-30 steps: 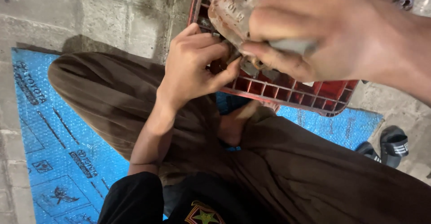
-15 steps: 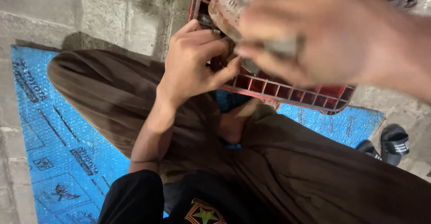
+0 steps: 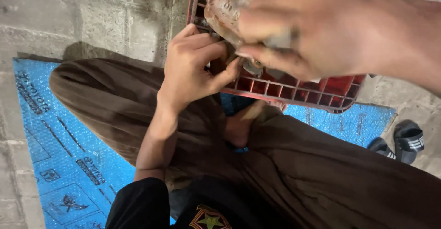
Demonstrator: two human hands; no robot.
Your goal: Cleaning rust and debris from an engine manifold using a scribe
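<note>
Gripping a rusty, grey-brown metal part [image 3: 232,4] from above, the right hand [image 3: 340,27] is seen close to the camera and blurred, its fingers closed over the part's upper side. The left hand [image 3: 195,66] is curled against the part's lower edge, with thumb and fingertips pinched at something small there; what is pinched cannot be told, since it is hidden between the two hands. The part is held just over the near rim of a red crate [image 3: 321,89], touching or nearly touching it, and the crate rests on a concrete floor [image 3: 92,13]. Brown trousers [image 3: 321,174] are worn by the person, who is seated cross-legged on a blue bubble-wrap mat [image 3: 55,155], with a bare foot [image 3: 241,125] tucked below the crate. A pair of black sandals [image 3: 404,141] lies on the floor beyond the mat, well apart from the hands. As a judgement, the work on the part looks to be under way rather than finished: both hands are engaged on it and it has not been set down, but how much is left cannot be told.
</note>
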